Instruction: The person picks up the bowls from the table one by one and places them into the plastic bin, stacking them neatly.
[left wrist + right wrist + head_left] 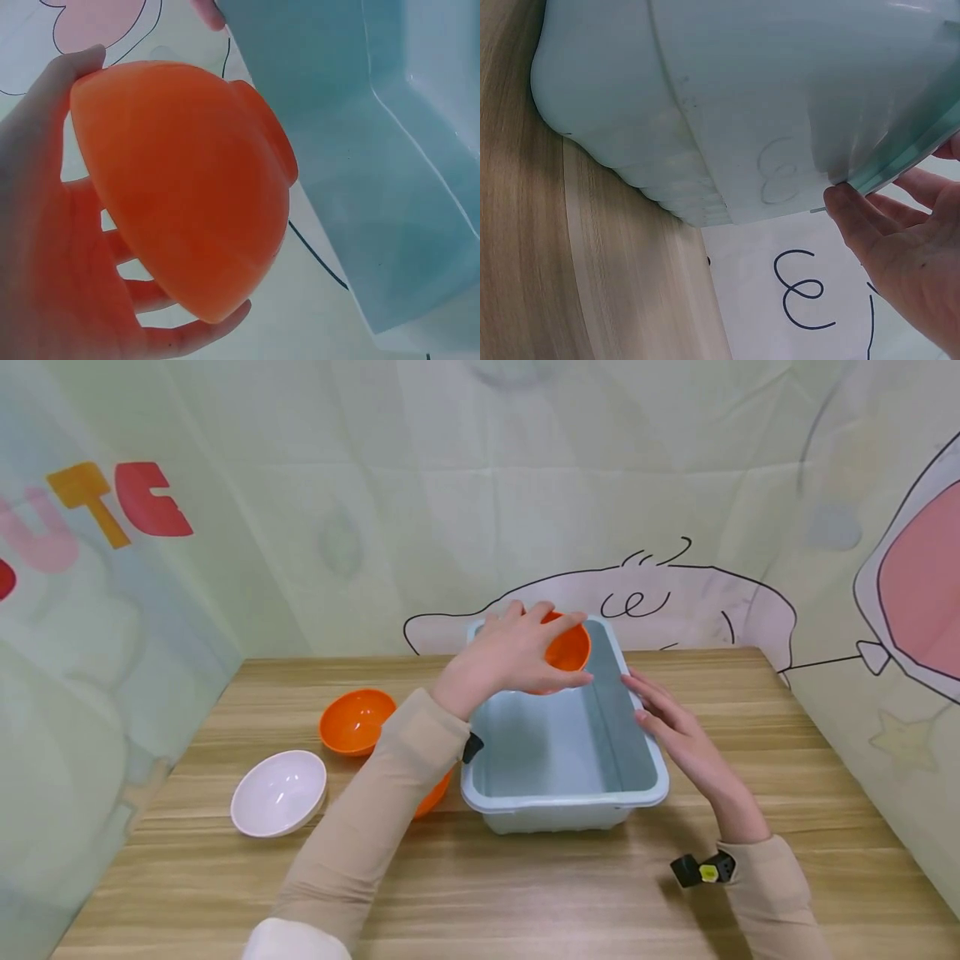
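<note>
— So, largest entries first?

— One printed fabric backdrop (360,443), at the rear. One wood-grain tabletop (787,760), carrying the stock. One pale blue tub (528,747), upright on it; far end partly screened, contents there cannot be told.

— Hands?

— Left hand (517,652): fingers grasping one held orange bowl (180,180) about its rim, tilted, over the tub's far part; contact between the two, cannot tell. Right hand (671,722): fingers extended, tips at the tub's right rim, no bowl in them.

— Bowls on the tabletop?

— One white bowl (279,793), upright, left of the tub. One second orange bowl (356,722), upright, just beside the white, set farther back. One orange piece (433,797), probably a third such bowl, mostly behind the left sleeve (352,835), near the tub's left side.

— Done and left?

— By judgement: partway at most. One bowl off the tabletop, not yet released. Outside the tub, untouched by either hand's fingers: white, second orange, probably the third. Whether the held one is going in or coming out, one moment does not settle.
</note>
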### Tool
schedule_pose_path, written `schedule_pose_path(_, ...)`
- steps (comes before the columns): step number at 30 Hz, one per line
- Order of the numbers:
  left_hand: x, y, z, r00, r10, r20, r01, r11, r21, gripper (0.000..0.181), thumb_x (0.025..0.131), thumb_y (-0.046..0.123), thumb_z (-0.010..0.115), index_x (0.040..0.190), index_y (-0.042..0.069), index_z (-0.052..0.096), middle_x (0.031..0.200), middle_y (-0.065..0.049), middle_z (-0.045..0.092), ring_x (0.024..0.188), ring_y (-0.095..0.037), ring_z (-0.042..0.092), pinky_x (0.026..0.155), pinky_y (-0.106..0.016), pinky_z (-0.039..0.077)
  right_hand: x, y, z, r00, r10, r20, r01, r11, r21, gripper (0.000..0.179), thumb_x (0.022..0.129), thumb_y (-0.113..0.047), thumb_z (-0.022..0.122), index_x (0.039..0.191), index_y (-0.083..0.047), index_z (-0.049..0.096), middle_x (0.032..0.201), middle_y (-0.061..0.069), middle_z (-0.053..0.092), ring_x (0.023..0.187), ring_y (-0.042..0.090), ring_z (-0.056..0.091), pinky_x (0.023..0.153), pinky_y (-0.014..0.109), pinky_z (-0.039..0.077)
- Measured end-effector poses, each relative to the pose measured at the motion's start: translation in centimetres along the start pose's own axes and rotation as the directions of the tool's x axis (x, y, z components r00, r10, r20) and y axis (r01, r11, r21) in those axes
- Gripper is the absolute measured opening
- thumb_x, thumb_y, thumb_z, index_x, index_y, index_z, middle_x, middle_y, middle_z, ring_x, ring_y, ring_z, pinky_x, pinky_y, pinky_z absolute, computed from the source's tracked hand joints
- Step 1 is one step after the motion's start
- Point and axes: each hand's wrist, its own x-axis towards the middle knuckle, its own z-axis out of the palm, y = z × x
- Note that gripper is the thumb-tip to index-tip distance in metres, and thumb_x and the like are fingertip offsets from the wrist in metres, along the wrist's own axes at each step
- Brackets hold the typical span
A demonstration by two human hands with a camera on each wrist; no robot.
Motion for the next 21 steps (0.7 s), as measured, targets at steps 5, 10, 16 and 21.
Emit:
schedule_pose_path(5,0.7,-0.1,0.4,1.0,-0.01,0.012,0.01,1.0,0.019,0.08,0.079,0.079,0.047,0.148,0.044,0.027,0.146,0.003,0.039,0.12,-0.026,0.04,0.097,-0.049,0.038,0.0,0.0,0.0,1.0,0.001,-0.003,-0.001,1.0,-0.004,0.048,0.103,-0.026,0.044,0.15,-0.021,0.035,0.161,0.002,0.02,0.145,0.034,0.025,0.113,0.055,0.027)
schedule_pose_path(10,1.5,-0.3,0.8,1.0,-0.012,0.02,0.012,1.0,-0.002,0.081,0.078,0.077,0.051,0.148,0.042,0.03,0.145,0.001,0.04,0.121,-0.026,0.04,0.099,-0.052,0.037,0.0,0.0,0.1,1.0,0.005,-0.002,-0.005,1.0,0.002,0.048,0.103,-0.026,0.043,0.15,-0.021,0.034,0.162,0.003,0.019,0.146,0.034,0.024,0.114,0.056,0.026)
schedule_pose_path(16,2.5,-0.5,1.2,0.998,-0.018,0.066,0.019,1.0,-0.019,0.083,0.077,0.075,0.055,0.148,0.039,0.031,0.145,-0.002,0.04,0.121,-0.026,0.04,0.102,-0.052,0.037,0.1,-0.1,0.1,1.0,-0.001,-0.005,0.001,1.0,0.027,0.048,0.103,-0.026,0.044,0.15,-0.019,0.035,0.162,0.005,0.018,0.145,0.038,0.023,0.112,0.062,0.024)
schedule_pose_path(21,3.4,-0.7,1.8,0.993,-0.012,0.115,0.017,0.999,-0.043,0.086,0.077,0.074,0.056,0.149,0.037,0.03,0.148,-0.005,0.036,0.123,-0.029,0.038,0.1,-0.047,0.041,0.1,-0.2,0.1,1.0,0.002,0.001,-0.002,0.999,0.032,0.049,0.103,-0.025,0.044,0.15,-0.018,0.035,0.162,0.006,0.018,0.145,0.039,0.023,0.111,0.062,0.025)
